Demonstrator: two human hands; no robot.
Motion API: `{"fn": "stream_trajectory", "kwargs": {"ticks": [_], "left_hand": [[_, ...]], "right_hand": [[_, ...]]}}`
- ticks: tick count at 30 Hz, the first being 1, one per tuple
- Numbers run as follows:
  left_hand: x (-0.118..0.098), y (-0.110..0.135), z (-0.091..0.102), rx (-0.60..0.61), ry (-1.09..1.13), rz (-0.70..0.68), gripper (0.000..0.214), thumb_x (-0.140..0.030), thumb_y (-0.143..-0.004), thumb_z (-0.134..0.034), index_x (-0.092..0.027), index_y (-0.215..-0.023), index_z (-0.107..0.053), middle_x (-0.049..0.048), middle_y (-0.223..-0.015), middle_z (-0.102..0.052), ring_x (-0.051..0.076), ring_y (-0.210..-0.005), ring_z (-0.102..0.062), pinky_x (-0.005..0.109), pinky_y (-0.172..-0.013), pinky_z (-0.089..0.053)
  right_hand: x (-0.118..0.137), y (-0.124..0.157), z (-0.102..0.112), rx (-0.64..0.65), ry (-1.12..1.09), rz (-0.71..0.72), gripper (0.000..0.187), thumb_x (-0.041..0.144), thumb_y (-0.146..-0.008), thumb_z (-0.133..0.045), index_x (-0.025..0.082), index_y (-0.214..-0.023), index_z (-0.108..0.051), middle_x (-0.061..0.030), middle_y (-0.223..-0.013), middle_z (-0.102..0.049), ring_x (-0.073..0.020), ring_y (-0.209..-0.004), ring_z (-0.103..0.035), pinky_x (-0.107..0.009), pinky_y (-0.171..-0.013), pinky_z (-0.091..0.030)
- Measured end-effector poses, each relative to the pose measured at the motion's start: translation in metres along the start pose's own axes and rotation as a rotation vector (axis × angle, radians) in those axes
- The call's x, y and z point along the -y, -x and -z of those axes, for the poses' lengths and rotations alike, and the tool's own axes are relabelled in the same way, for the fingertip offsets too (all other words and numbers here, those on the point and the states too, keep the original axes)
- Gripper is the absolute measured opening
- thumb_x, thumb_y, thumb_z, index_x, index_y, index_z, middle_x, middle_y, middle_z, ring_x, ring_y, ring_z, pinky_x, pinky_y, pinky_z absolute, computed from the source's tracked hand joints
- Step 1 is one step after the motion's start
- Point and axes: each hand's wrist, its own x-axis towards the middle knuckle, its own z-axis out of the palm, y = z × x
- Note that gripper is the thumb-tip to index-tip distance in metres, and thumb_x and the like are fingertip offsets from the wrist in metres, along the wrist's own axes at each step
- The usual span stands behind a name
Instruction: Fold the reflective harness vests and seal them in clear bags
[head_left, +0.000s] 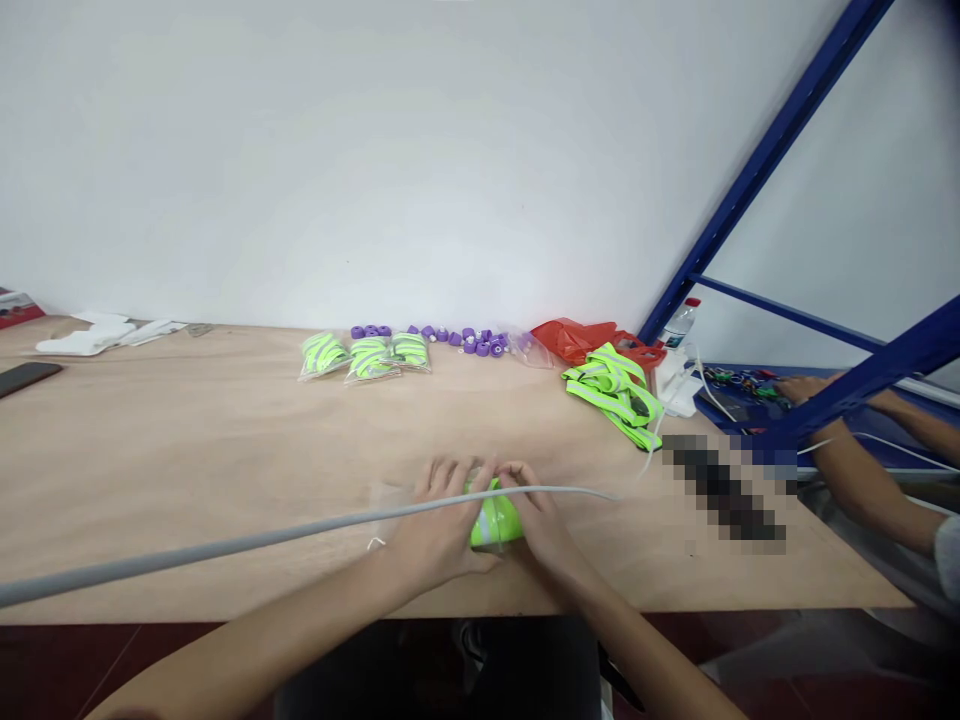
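My left hand and my right hand both press on a folded neon-yellow reflective strap near the front edge of the wooden table. The fingers of both hands are curled over the strap, and a thin clear bag lies under my left hand. A grey cable runs across in front of my hands.
At the back lie three bagged neon straps, several purple rollers, a red bag and a loose pile of straps. Another person's arms reach in at the right by a blue metal frame. A phone lies far left.
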Motion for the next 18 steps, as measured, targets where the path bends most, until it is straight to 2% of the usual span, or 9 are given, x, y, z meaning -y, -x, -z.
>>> {"fn": "stream_trajectory", "kwargs": {"ticks": [2, 4, 6, 9, 12, 18], "left_hand": [[0.007, 0.000, 0.004, 0.065, 0.076, 0.025, 0.120, -0.051, -0.063, -0.087, -0.017, -0.159, -0.022, 0.0235, -0.156, -0.041, 0.044, -0.141, -0.040, 0.059, -0.113, -0.034], [0.012, 0.000, 0.010, 0.124, 0.164, 0.030, 0.121, -0.050, -0.063, -0.087, -0.018, -0.159, -0.021, 0.0224, -0.157, -0.040, 0.042, -0.141, -0.041, 0.053, -0.110, -0.041], [0.014, -0.001, 0.017, 0.149, 0.210, 0.024, 0.115, -0.047, -0.063, -0.086, -0.020, -0.157, -0.026, 0.0189, -0.155, -0.043, 0.039, -0.139, -0.044, 0.050, -0.110, -0.042], [0.011, -0.003, 0.024, 0.164, 0.207, -0.003, 0.103, -0.042, -0.063, -0.086, -0.023, -0.151, -0.037, 0.0124, -0.148, -0.052, 0.037, -0.133, -0.049, 0.047, -0.109, -0.042], [0.005, -0.005, 0.021, 0.181, 0.166, 0.004, 0.101, -0.040, -0.063, -0.086, -0.023, -0.150, -0.038, 0.0117, -0.144, -0.055, 0.038, -0.129, -0.052, 0.049, -0.107, -0.043], [-0.005, -0.008, 0.014, 0.136, 0.193, -0.032, 0.082, -0.034, -0.072, -0.082, -0.022, -0.144, -0.045, 0.0110, -0.137, -0.060, 0.035, -0.123, -0.056, 0.047, -0.103, -0.045]], "right_hand": [[0.002, 0.012, 0.016, 0.190, 0.068, 0.059, 0.038, 0.047, -0.090, -0.062, 0.022, -0.119, -0.061, -0.0086, -0.126, -0.068, -0.0261, -0.121, -0.061, -0.044, -0.106, -0.049], [0.003, 0.020, 0.034, 0.337, 0.134, 0.091, 0.048, 0.040, -0.091, -0.063, 0.023, -0.136, -0.055, -0.0104, -0.141, -0.062, -0.0260, -0.131, -0.057, -0.047, -0.111, -0.046], [0.003, 0.022, 0.049, 0.395, 0.215, 0.100, 0.052, 0.032, -0.088, -0.067, 0.023, -0.138, -0.056, -0.0107, -0.140, -0.063, -0.0268, -0.128, -0.059, -0.048, -0.110, -0.047], [0.000, 0.018, 0.057, 0.377, 0.311, 0.090, 0.046, 0.023, -0.081, -0.070, 0.024, -0.127, -0.067, -0.0092, -0.122, -0.073, -0.0264, -0.109, -0.068, -0.044, -0.100, -0.054], [-0.004, 0.014, 0.048, 0.343, 0.300, 0.084, 0.036, 0.023, -0.080, -0.070, 0.023, -0.116, -0.074, -0.0066, -0.101, -0.077, -0.0239, -0.088, -0.071, -0.038, -0.083, -0.057], [-0.002, 0.013, 0.009, 0.315, 0.163, 0.136, 0.011, 0.030, -0.080, -0.073, 0.020, -0.084, -0.075, -0.0015, -0.082, -0.074, -0.0199, -0.077, -0.067, -0.029, -0.072, -0.053]]}}
